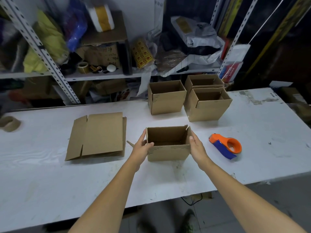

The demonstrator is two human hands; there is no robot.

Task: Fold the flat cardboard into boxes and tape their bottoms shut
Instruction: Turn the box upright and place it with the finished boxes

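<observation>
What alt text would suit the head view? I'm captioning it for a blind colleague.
Two bare hands, left hand and right hand, hold an open cardboard box by its sides on a white table. Flat cardboard lies to its left, an orange tape dispenser to its right, and three folded boxes stand behind.

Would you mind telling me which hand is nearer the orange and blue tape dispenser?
Right. The right hand grips the open cardboard box beside the tape dispenser; the left hand holds its far side.
</observation>
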